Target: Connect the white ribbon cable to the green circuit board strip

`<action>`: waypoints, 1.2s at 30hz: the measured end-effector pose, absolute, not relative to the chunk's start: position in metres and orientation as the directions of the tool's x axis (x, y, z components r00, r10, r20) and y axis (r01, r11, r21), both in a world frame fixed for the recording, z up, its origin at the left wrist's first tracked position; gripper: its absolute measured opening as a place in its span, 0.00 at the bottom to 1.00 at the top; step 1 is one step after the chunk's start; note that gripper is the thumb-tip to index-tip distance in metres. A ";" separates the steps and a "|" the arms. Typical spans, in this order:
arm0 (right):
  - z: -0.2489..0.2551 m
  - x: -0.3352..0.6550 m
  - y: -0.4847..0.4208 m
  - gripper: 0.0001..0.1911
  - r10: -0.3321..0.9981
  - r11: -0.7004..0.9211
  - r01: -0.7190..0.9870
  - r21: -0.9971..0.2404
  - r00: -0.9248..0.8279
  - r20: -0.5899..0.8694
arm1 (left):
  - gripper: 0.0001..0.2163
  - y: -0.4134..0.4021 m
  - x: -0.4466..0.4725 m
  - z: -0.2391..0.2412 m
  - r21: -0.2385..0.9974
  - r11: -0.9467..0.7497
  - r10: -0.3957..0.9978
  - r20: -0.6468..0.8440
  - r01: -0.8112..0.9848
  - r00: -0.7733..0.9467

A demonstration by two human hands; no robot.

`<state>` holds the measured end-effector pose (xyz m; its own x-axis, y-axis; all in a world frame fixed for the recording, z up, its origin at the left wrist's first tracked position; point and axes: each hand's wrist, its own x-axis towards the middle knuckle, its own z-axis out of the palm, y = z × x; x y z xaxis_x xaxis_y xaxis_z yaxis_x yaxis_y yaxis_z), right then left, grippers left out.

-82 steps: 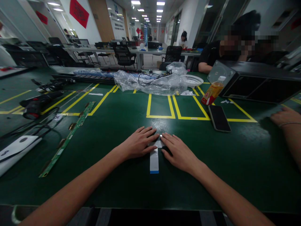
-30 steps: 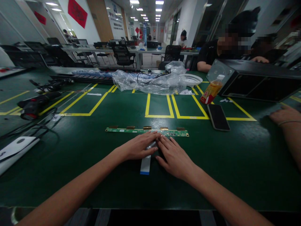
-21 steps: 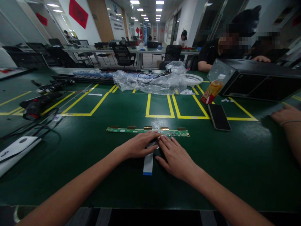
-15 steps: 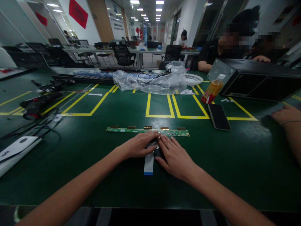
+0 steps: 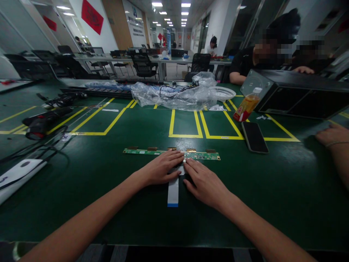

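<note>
A long narrow green circuit board [image 5: 205,155] lies across the table, with brown-gold flex tabs along its far edge. From the board's near side a white flat ribbon cable [image 5: 173,191] runs toward me and ends in a blue strip. My left hand [image 5: 163,167] is closed over the cable, its thumb across it and its fingertips at the board's near edge. Beneath this hand, part of the cable is hidden. Just right of the cable, my right hand [image 5: 204,180] has its fingers stretched out and thumb apart, its fingertips close to the board's connector area.
Yellow tape [image 5: 185,136] marks boxes on the green table. A phone [image 5: 255,137], a drink bottle [image 5: 247,105] and a black case [image 5: 300,92] are at the right, near another person's hand [image 5: 332,134]. Clear plastic wrap [image 5: 174,98] lies behind; cables and a white object [image 5: 21,174] are left.
My right hand has drawn slightly back and to the right from the left fingertips, showing more of the cable. My left hand stays on the cable. The view has shifted slightly.
</note>
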<state>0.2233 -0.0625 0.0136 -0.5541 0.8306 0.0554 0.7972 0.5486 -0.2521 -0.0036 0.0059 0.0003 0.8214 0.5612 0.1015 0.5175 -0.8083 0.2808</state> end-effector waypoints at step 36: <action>0.019 0.240 -0.047 0.18 0.842 0.534 0.734 -0.421 -0.508 0.182 | 0.28 0.002 -0.004 0.008 0.297 -0.860 0.462 0.109 0.414 0.880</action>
<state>0.2401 -0.0474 0.0186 -0.5076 0.8420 0.1825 0.7338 0.5335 -0.4206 -0.0045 0.0018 0.0079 0.8802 0.4619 0.1093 0.4144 -0.8602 0.2973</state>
